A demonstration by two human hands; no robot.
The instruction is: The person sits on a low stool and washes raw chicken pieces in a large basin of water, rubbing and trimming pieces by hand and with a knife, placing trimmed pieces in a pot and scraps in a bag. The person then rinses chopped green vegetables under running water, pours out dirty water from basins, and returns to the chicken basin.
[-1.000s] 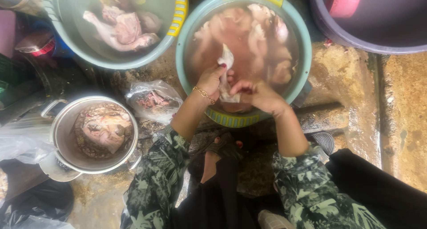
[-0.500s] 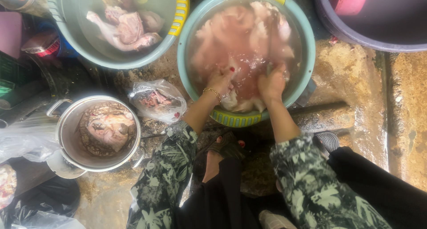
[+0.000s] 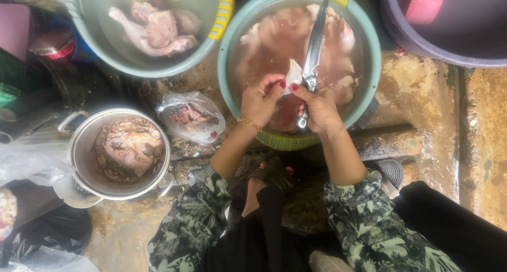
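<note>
A teal basin [image 3: 369, 71] in front of me holds pinkish water and several pale raw chicken pieces [image 3: 338, 37]. Above it my right hand [image 3: 319, 109] grips a long steel knife [image 3: 315, 45], blade pointing away from me. My left hand [image 3: 261, 100] pinches a small pale piece of meat [image 3: 292, 71] right against the blade's base. Both hands hover over the near half of the basin.
A second basin [image 3: 92, 37] at the upper left holds raw chicken parts. A metal pot [image 3: 79, 145] with meat stands at the left, a plastic bag of scraps [image 3: 191, 116] beside it. A dark purple tub [image 3: 422, 45] sits at the upper right. The ground is wet concrete.
Both hands have come up out of the water. The right hand now holds a knife, and the left hand holds a small piece of meat against it.
</note>
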